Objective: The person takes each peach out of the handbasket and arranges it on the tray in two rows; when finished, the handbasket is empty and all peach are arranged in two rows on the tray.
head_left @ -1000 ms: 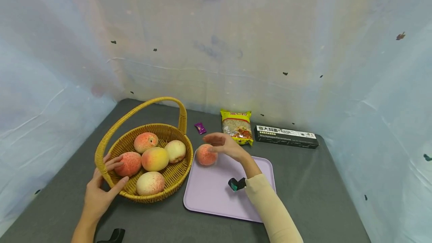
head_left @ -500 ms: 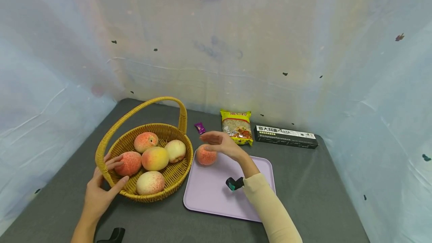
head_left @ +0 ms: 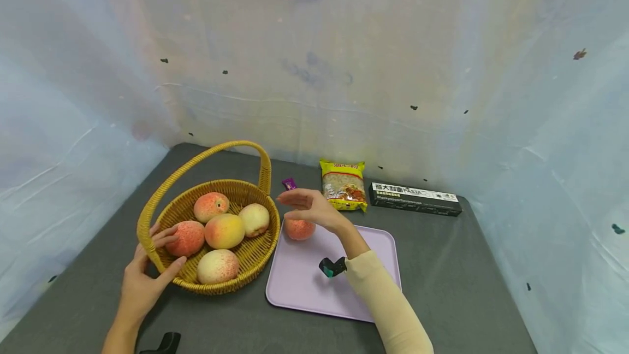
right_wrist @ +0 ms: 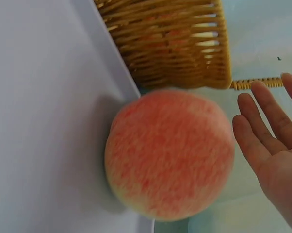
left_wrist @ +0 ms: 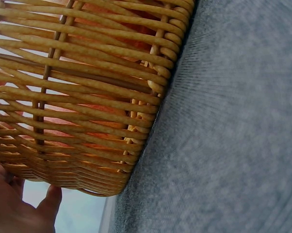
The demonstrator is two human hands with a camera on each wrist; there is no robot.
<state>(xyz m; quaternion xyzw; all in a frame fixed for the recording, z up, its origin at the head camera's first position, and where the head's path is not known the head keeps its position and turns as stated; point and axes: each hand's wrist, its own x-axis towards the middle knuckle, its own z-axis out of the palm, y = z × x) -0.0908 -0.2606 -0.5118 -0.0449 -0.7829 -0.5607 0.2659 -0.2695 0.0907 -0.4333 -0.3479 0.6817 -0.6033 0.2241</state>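
Observation:
A yellow wicker basket point(head_left: 221, 289) with a tall handle stands on the left, with several peaches point(head_left: 224, 231) inside. My left hand point(head_left: 140, 288) grips its left rim, fingers reaching over the edge beside a red peach point(head_left: 187, 238). The left wrist view shows the woven wall point(left_wrist: 88, 107) and part of that hand point(left_wrist: 24, 208). One more peach point(head_left: 298, 230) lies in the far-left corner of a lilac tray point(head_left: 295, 283). Above it hovers my right hand point(head_left: 314, 209), fingers extended and holding nothing. In the right wrist view, a gap separates this hand point(right_wrist: 282, 170) from the peach point(right_wrist: 170, 155).
Behind the tray lie a small purple wrapped candy point(head_left: 289, 183), partly covered by the right hand, and a yellow food packet point(head_left: 343, 186). A black pasta box point(head_left: 415, 199) rests farther right. Plastic-like sheeting point(head_left: 314, 70) surrounds the grey table point(head_left: 452, 277).
My right hand has shifted left and slightly up above the tray peach, now covering part of the candy. My left hand and the basket keep their places.

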